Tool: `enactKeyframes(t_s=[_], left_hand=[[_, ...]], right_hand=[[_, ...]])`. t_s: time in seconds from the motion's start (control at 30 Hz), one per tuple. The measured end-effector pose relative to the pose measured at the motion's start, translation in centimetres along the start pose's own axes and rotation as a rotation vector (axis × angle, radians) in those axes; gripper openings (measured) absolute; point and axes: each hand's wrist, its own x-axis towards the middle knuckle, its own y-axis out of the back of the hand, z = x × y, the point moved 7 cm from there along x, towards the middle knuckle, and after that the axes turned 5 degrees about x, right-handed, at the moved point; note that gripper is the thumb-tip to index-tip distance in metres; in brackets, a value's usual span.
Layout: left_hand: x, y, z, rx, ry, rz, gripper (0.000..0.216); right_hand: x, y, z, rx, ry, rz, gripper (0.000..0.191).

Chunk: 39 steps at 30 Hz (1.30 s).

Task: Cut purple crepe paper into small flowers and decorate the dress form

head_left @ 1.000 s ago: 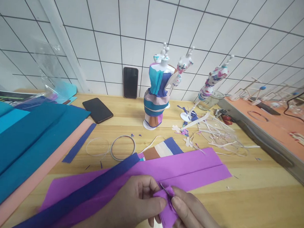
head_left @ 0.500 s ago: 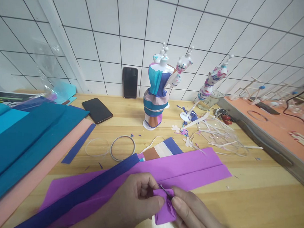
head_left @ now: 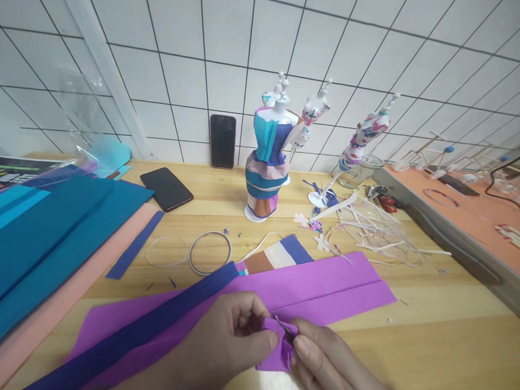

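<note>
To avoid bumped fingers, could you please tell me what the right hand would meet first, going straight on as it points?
Past the thin dark tool it pinches, the right hand would likely meet the small purple piece first; exact depth is unclear.

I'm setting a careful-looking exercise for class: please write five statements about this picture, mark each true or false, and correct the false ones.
1. The left hand pinches a small purple piece. True.
2. The right hand holds a thin dark tool. True.
3. Both phones lie flat. False: one phone stands upright against the wall.
4. The long blue strip lies across the purple sheet. True.
5. The grey ring encircles a jar. False: the grey ring lies on the table.
</note>
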Motion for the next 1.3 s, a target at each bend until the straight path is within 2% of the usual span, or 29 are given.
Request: enactKeyframes(t_s=[0.23, 0.4, 0.9, 1.17, 1.3], left_hand=[[0.2, 0.2, 0.0, 0.034, 0.006, 0.007, 0.01], [0.1, 0.2, 0.1, 0.008, 0.016, -0.016, 0.013], [0.1, 0.2, 0.1, -0.056, 0.058, -0.039, 0.012], [-0.1, -0.4, 0.1, -0.1, 0.05, -0.059, 0.012], [-0.1, -0.6, -0.2, -0.074, 0.055, -0.074, 0.013]], right_hand=[[-0.2, 0.0, 0.3, 0.074, 0.003, -0.002, 0.047], [0.1, -0.3, -0.3, 0.1, 0.015, -0.098, 0.049], [0.4, -0.4, -0.7, 0.201, -0.046, -0.105, 0.047], [-0.4, 0.1, 0.0, 0.03, -0.008, 0.002, 0.036], [-0.6, -0.2, 0.5, -0.027, 0.022, 0.006, 0.039]])
